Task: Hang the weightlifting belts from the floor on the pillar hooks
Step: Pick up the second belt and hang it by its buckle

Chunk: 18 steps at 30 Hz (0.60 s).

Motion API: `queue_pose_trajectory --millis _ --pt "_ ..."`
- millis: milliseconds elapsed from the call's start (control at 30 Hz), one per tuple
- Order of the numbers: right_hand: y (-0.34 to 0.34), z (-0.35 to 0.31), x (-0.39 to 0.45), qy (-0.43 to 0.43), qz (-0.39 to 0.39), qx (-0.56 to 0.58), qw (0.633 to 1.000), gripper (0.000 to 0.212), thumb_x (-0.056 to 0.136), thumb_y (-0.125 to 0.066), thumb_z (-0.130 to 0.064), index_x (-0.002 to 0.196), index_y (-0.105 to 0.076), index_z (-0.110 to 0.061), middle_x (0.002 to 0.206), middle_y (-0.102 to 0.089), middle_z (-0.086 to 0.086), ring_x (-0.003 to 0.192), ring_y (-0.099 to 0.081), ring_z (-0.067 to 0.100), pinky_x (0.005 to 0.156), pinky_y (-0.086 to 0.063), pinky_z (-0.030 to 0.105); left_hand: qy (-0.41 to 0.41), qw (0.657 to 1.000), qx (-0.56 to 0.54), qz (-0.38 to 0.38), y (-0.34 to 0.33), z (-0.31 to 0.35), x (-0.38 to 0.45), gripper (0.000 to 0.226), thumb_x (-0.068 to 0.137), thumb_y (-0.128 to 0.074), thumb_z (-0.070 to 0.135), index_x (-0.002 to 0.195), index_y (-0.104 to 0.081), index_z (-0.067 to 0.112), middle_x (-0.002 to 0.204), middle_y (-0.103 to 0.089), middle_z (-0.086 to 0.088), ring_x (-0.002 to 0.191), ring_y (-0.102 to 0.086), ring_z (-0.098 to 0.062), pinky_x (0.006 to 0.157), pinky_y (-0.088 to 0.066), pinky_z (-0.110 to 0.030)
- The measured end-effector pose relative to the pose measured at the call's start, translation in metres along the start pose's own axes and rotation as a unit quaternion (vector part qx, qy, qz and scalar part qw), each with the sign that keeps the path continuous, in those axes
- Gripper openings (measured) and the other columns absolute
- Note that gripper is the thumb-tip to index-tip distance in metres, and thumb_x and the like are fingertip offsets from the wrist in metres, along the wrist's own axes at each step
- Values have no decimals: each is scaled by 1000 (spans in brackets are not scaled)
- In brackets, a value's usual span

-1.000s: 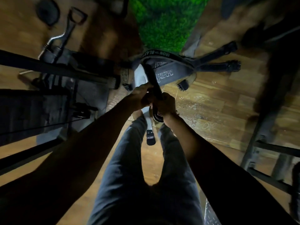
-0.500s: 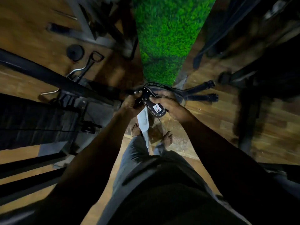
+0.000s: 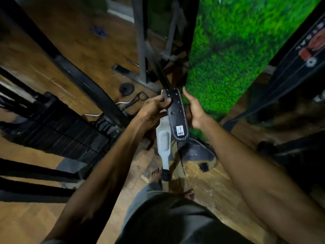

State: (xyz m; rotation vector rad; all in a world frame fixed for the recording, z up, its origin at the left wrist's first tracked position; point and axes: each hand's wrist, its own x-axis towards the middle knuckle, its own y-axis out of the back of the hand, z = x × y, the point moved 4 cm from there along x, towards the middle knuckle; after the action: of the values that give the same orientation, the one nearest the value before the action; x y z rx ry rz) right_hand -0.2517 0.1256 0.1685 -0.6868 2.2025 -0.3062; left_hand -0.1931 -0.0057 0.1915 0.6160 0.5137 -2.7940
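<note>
Pillar: we face the grass-covered pillar [image 3: 228, 64], rising just beyond our hands; we see no hooks on it here.
Floor: another belt [image 3: 197, 153] lies on the wood floor [image 3: 211, 187] at the pillar's foot.
Black belt: the black belt [image 3: 176, 113] is raised, its long axis running from us toward the pillar; a grey belt [image 3: 163, 141] dangles beneath.
Left hand: our left hand [image 3: 154, 108] pinches the black belt's far end.
Right hand: our right hand [image 3: 195, 110] is spread loose beside the strap, nearer the pillar.
</note>
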Motion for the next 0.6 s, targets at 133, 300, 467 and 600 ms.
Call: queue_pose_trajectory --millis 133,300,467,600 --pt "-42 -60 4 62 -34 30 997 60 76 -71 -61 104 -73 -8 102 -71 18 79 -70 30 80 -60 38 -85 993 38 -72 -8 57 -25 25 95 -49 -12 89 -69 2 70 -71 1 61 -66 -6 58 -54 -17" --pt "-67 -111 4 105 -43 -29 993 4 86 -69 -16 87 -71 -12 81 -73 10 75 -70 28 73 -60 34 -107 990 45 -85 9 75 -29 32 95 -53 -9 126 -60 -9 100 -72 -12 87 -70 -17 82 -59 -28" --pt "-92 -154 -5 196 -112 -21 974 52 72 -75 -4 123 -64 -5 110 -70 15 91 -69 26 99 -53 48 -87 991 10 -102 17 98 -18 39 95 -63 39 112 -71 4 105 -73 -12 91 -69 -21 82 -55 -33" --pt "-93 -174 -6 252 -123 -70 957 60 69 -82 0 125 -61 1 109 -73 17 94 -73 24 89 -61 39 -50 994 -69 -72 23 135 4 107 62 -52 96 116 -61 5 107 -57 -22 92 -56 -33 81 -49 -39"
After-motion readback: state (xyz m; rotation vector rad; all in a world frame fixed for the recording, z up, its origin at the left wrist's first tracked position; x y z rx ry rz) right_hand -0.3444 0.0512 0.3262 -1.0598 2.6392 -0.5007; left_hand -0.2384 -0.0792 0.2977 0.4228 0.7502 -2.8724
